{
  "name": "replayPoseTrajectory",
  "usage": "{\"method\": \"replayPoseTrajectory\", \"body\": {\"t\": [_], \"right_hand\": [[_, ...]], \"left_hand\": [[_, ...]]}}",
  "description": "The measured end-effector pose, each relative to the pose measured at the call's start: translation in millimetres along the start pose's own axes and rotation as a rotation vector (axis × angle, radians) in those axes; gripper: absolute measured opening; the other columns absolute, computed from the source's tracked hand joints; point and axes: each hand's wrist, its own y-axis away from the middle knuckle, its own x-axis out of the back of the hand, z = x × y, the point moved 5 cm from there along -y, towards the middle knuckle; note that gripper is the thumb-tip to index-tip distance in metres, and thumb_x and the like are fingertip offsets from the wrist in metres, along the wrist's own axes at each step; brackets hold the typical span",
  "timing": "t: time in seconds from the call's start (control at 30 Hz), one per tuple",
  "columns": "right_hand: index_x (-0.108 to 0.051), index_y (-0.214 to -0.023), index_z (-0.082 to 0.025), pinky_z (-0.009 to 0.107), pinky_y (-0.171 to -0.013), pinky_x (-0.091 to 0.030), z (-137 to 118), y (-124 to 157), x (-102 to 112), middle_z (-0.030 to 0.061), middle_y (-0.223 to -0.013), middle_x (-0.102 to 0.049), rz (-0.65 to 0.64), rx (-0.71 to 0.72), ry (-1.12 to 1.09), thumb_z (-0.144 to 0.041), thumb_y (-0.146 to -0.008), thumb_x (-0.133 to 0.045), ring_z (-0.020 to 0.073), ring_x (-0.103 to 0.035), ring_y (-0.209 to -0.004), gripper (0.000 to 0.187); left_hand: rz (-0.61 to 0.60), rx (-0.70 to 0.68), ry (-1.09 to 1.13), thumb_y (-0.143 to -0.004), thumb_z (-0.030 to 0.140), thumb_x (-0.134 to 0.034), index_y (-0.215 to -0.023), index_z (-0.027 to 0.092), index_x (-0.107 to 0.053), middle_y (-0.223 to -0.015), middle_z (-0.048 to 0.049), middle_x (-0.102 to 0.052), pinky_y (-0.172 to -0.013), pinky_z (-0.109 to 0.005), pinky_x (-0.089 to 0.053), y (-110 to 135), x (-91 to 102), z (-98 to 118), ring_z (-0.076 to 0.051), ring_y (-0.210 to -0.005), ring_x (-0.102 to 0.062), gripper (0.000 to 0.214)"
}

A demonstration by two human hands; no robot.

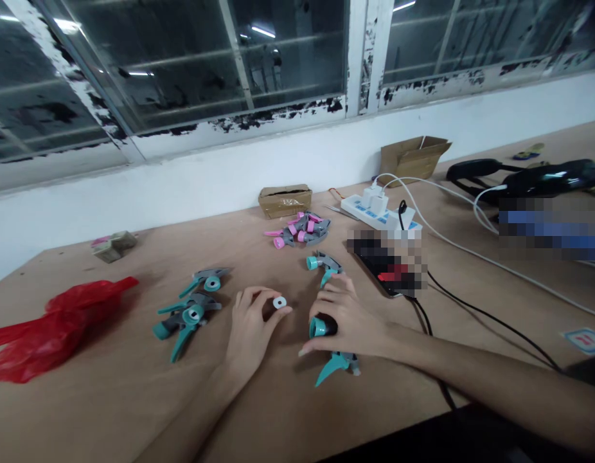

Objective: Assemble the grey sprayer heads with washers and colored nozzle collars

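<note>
Between thumb and forefinger, my left hand [249, 328] pinches a small white washer [279, 302] with a dark centre hole. My right hand [348, 318] is wrapped round a grey and teal trigger sprayer head [319, 327], its open teal collar facing left and its teal trigger sticking out below the palm. Just beyond those fingers lies another teal sprayer head [326, 262]. Left of my left hand, several teal and grey sprayer heads [191, 315] rest in a loose group on the table. My right palm hides much of the held sprayer's body.
Pink and grey sprayer heads [300, 230] are heaped before a small cardboard box [285, 201]. A red plastic bag [71, 325] lies at left. On the right are a phone [379, 267], a power strip [381, 215], trailing cables and an open carton [413, 157].
</note>
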Motion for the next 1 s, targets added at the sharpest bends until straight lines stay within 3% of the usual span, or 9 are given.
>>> {"method": "replayPoseTrajectory", "body": {"t": [0.13,0.27,0.43,0.53,0.6,0.73,0.83,1.0], "right_hand": [[-0.060,-0.078,-0.022,0.042,-0.101,-0.018,10,-2,14,-0.0012,-0.081,-0.065,0.112,-0.034,-0.027,-0.054,-0.079,-0.056,0.0162,-0.058,-0.085,0.032],[-0.061,-0.095,-0.023,0.044,-0.101,-0.019,39,-12,31,0.0036,-0.098,-0.064,0.225,-0.152,0.142,-0.043,-0.086,-0.053,0.0202,-0.054,-0.100,0.024],[-0.057,-0.117,-0.020,0.047,-0.094,-0.028,68,-39,20,0.0146,-0.129,-0.049,0.029,-0.173,0.304,-0.046,-0.080,-0.058,0.0313,-0.042,-0.117,0.045],[-0.063,-0.108,-0.017,0.053,-0.092,-0.028,78,-54,8,0.0186,-0.126,-0.051,-0.023,-0.189,0.313,-0.044,-0.073,-0.067,0.0373,-0.044,-0.114,0.045],[-0.067,-0.099,-0.019,0.055,-0.090,-0.029,82,-59,3,0.0166,-0.117,-0.058,-0.042,-0.204,0.303,-0.046,-0.072,-0.068,0.0369,-0.049,-0.109,0.038],[-0.065,-0.098,-0.024,0.056,-0.098,-0.021,73,-51,0,0.0081,-0.112,-0.062,-0.027,-0.156,0.244,-0.048,-0.074,-0.065,0.0295,-0.052,-0.109,0.034],[-0.061,-0.103,-0.027,0.050,-0.105,-0.014,53,-39,1,0.0026,-0.110,-0.064,-0.020,-0.087,0.185,-0.046,-0.074,-0.065,0.0227,-0.053,-0.110,0.035],[-0.057,-0.105,-0.026,0.048,-0.108,-0.013,32,-29,1,0.0002,-0.106,-0.066,0.029,-0.030,-0.049,-0.037,-0.080,-0.062,0.0191,-0.056,-0.109,0.029]], "left_hand": [[0.033,0.030,-0.034,-0.083,0.034,-0.057,-0.099,0.024,-0.064,-0.107,-0.0065,-0.052,-0.094,-0.046,-0.037,-1,1.4,-9,-0.026,-0.104,-0.048,0.021],[0.051,0.029,-0.024,-0.085,0.031,-0.053,-0.103,0.021,-0.062,-0.109,-0.0082,-0.050,-0.095,-0.047,-0.037,-1,3.9,-9,-0.027,-0.107,-0.046,0.023],[0.075,-0.026,0.050,-0.087,0.027,-0.050,-0.101,0.020,-0.060,-0.106,-0.0069,-0.051,-0.095,-0.042,-0.039,1,7.4,3,-0.023,-0.104,-0.049,0.019],[0.088,-0.059,0.111,-0.088,0.023,-0.049,-0.099,0.021,-0.059,-0.103,-0.0053,-0.053,-0.091,-0.038,-0.043,5,9.3,12,-0.021,-0.100,-0.052,0.016],[0.105,-0.079,0.151,-0.088,0.021,-0.049,-0.098,0.021,-0.059,-0.101,-0.0047,-0.053,-0.089,-0.036,-0.044,7,10.9,17,-0.019,-0.098,-0.054,0.014],[0.157,-0.107,0.217,-0.087,0.020,-0.050,-0.096,0.020,-0.058,-0.097,-0.0038,-0.055,-0.086,-0.034,-0.046,10,15.3,22,-0.018,-0.094,-0.056,0.011],[0.192,-0.145,0.271,-0.087,0.021,-0.052,-0.095,0.021,-0.058,-0.096,-0.0033,-0.056,-0.084,-0.032,-0.047,12,19.0,25,-0.017,-0.093,-0.057,0.010],[0.208,-0.240,0.301,-0.086,0.022,-0.054,-0.099,0.023,-0.061,-0.100,-0.0044,-0.055,-0.081,-0.034,-0.049,10,19.0,31,-0.017,-0.093,-0.056,0.014]]}}
